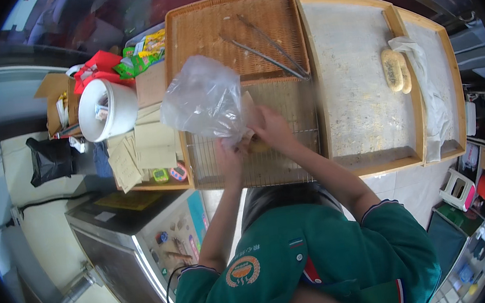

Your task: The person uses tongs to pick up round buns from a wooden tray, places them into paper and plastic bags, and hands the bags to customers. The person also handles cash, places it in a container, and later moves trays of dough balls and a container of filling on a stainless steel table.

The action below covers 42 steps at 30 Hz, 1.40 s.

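A clear plastic bag [202, 97] puffs out above the wire rack [285, 173], in front of me. My left hand [230, 155] is closed on the lower edge of the plastic bag. Close beside it, my right hand [273, 128] is closed around a light brown paper piece [247, 105] at the bag's right side. The fingertips of both hands are partly hidden. Under the hands a small yellowish-brown patch shows, too covered to name. Metal tongs [271, 58] lie spread in the brown wicker tray [201, 30] beyond the bag.
Two seeded bread loaves [392, 71] lie in the wooden-framed tray [364, 140] at right, by crumpled plastic sheeting [429, 92]. At left are paper bags [154, 145], two small timers [161, 175], a white bucket [124, 110] and a cardboard box [53, 91].
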### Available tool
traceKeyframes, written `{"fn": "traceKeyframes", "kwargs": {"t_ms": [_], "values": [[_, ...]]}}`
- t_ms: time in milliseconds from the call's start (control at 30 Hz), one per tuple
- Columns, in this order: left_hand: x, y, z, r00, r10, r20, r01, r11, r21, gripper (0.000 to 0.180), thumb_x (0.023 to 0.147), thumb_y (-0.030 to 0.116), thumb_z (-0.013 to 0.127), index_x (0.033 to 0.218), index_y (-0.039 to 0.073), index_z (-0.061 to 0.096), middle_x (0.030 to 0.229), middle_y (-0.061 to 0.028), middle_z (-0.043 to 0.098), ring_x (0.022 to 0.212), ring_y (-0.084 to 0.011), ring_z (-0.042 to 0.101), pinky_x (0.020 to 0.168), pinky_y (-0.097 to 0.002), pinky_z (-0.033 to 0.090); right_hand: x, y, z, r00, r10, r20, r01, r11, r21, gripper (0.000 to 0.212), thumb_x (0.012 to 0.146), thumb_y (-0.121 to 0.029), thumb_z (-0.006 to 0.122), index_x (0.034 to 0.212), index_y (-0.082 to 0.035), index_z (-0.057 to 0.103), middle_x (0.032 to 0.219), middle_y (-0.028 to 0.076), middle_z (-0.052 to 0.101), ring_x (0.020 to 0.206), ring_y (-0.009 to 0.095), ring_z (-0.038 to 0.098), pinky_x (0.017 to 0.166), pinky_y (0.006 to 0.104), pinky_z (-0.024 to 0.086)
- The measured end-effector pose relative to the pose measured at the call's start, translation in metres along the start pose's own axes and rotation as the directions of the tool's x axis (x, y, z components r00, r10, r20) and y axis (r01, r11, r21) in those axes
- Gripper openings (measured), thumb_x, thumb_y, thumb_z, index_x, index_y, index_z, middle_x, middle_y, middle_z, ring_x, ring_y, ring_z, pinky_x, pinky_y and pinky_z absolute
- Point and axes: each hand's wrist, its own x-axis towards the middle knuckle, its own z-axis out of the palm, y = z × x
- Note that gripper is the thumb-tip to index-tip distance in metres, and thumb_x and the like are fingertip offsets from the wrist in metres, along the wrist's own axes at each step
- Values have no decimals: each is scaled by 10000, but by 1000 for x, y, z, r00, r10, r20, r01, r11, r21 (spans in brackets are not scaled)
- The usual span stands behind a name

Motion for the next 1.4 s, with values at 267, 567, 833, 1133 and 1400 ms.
{"fn": "traceKeyframes", "kwargs": {"t_ms": [267,567,833,1133,1400], "values": [[-10,69,13,990,128,52,-135,978,161,198,1003,166,488,1064,1,577,841,-67,589,747,-96,533,658,-251,440,-18,-7,-8,990,119,75,-140,791,595,418,869,-212,712,1196,12,581,1114,168,658,1021,257,651,839,349,521],[-30,241,1,753,436,492,-629,257,734,361,947,183,502,1270,40,577,1297,-218,572,729,-313,681,620,-367,549,-20,-24,-94,615,-362,700,-419,602,680,612,831,-185,738,1363,-5,494,1321,101,554,1192,166,532,1006,320,454],[-91,203,-5,600,724,341,-724,310,616,237,879,53,533,1084,-23,623,1176,-232,621,873,-365,672,746,-395,560,-23,-36,-95,905,-274,326,-393,-237,889,391,975,-110,491,1343,13,444,1271,146,570,1127,253,604,978,416,509],[-71,256,28,604,496,624,-680,729,78,133,878,41,609,989,37,682,847,-151,681,747,-330,672,667,-401,533,-47,-50,-93,938,271,-218,137,287,948,298,989,-175,546,1240,-16,527,1183,75,609,1108,198,577,928,357,483],[-14,339,32,554,548,627,-789,585,186,60,829,2,615,885,6,638,734,-124,596,573,-244,580,521,-319,432,-94,-75,-188,879,-448,163,453,679,-578,509,971,-459,518,1057,29,633,923,177,671,918,316,645,963,434,436]]}}
